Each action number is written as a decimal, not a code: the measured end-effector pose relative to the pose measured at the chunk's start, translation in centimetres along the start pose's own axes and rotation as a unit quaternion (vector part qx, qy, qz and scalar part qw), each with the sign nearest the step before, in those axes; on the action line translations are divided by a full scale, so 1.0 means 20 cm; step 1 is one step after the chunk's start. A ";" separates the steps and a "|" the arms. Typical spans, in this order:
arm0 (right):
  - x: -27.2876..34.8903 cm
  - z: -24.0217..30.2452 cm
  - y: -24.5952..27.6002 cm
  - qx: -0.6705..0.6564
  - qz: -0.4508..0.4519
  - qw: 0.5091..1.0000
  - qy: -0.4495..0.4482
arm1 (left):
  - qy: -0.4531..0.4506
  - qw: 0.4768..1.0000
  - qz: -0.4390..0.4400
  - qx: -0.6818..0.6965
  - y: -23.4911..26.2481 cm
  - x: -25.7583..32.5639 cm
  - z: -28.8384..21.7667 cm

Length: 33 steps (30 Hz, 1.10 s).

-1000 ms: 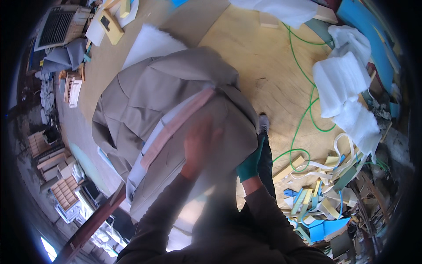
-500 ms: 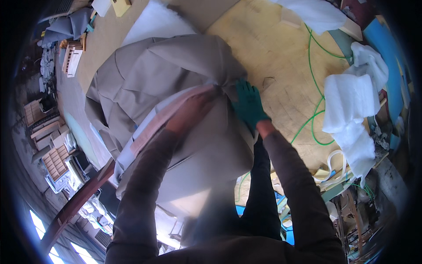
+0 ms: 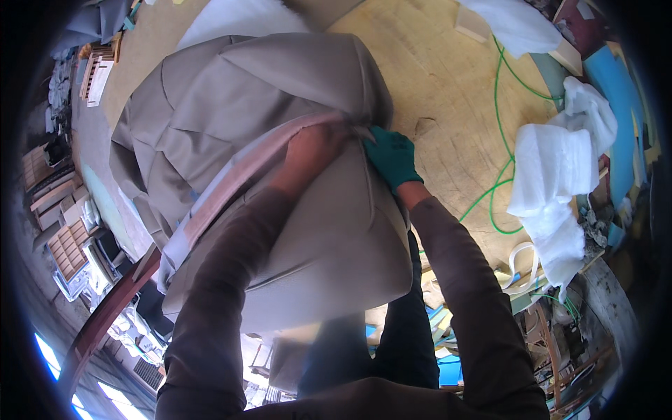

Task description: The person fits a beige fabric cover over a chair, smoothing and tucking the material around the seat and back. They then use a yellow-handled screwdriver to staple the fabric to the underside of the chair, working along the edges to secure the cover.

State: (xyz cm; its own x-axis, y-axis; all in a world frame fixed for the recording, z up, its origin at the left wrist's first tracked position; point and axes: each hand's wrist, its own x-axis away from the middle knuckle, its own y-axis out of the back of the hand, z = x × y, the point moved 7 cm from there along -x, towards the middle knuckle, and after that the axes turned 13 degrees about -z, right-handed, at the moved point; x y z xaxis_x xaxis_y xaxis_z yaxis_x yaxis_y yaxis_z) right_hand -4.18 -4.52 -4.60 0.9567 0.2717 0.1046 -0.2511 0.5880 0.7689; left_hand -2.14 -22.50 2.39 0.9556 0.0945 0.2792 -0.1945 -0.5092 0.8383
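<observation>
Big grey fabric cushion cover [image 3: 231, 119] sits mid-frame on the plywood worktable [image 3: 448, 91], bulky, folded into flaps at the top, lower half hanging over the table's near edge toward the person. A paler pinkish-grey seam edge [image 3: 231, 189] runs diagonally from lower left up to the hands.

Left hand [image 3: 311, 150], bare, is at the top end of that seam, fingers curled into the fabric opening. Looks closed on the seam edge, but the fingertips are tucked under cloth, so grip is likely, not confirmed.

Right hand [image 3: 392, 157], in a teal glove, is just beside the left, pressed flat-ish on the cover where the seam meets the fold. Fingers bent over the fabric; can't tell whether it pinches or only presses.

Both dark brown sleeves come in from the lower edge.

Around: green cord [image 3: 500, 140] loops across the table right of the hands. White wadding pile [image 3: 560, 168] further right, well apart from the cover. More white wadding [image 3: 514, 24] at top. Blue foam sheet [image 3: 623, 84] at far right. Cluttered floor at left.
</observation>
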 end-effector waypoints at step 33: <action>-0.14 0.11 -0.09 0.007 0.039 0.999 0.024 | 0.063 0.970 0.229 -0.052 0.01 -0.13 0.12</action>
State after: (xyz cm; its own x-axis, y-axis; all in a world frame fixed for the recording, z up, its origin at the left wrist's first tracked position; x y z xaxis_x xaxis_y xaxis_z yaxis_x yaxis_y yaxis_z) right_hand -6.01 -7.99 -4.96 0.9258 0.3529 0.1352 -0.3228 0.5523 0.7686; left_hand -4.05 -24.90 0.79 0.7304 -0.0151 0.6829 -0.6198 -0.4347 0.6533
